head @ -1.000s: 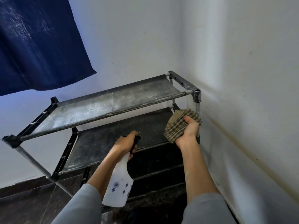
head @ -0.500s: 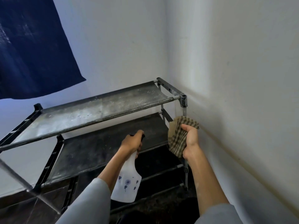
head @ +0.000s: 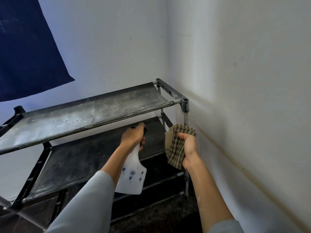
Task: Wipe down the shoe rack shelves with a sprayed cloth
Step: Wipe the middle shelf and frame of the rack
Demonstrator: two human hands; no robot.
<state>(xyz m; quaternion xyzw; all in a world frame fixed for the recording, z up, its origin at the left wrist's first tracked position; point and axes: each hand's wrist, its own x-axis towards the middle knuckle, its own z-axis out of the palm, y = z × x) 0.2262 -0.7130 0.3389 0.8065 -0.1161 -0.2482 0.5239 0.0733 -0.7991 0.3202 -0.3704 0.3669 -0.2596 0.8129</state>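
A dusty black shoe rack (head: 87,115) with several fabric shelves stands in the corner of two white walls. My left hand (head: 133,136) grips the head of a white spray bottle (head: 132,175) printed with small blue flowers, held in front of the second shelf (head: 80,162). My right hand (head: 187,146) holds a brown checked cloth (head: 175,148) bunched against the rack's front right metal post (head: 185,117), just below the top corner joint. The top shelf is coated in grey-white dust.
A dark blue fabric (head: 25,47) hangs on the wall at upper left. The right wall (head: 244,115) sits close beside the rack's right end. Dark speckled floor (head: 159,216) lies below the lowest shelf.
The view has shifted right and closer to the rack. My right hand with the cloth has slid slightly down the front right post; the left hand still holds the bottle.
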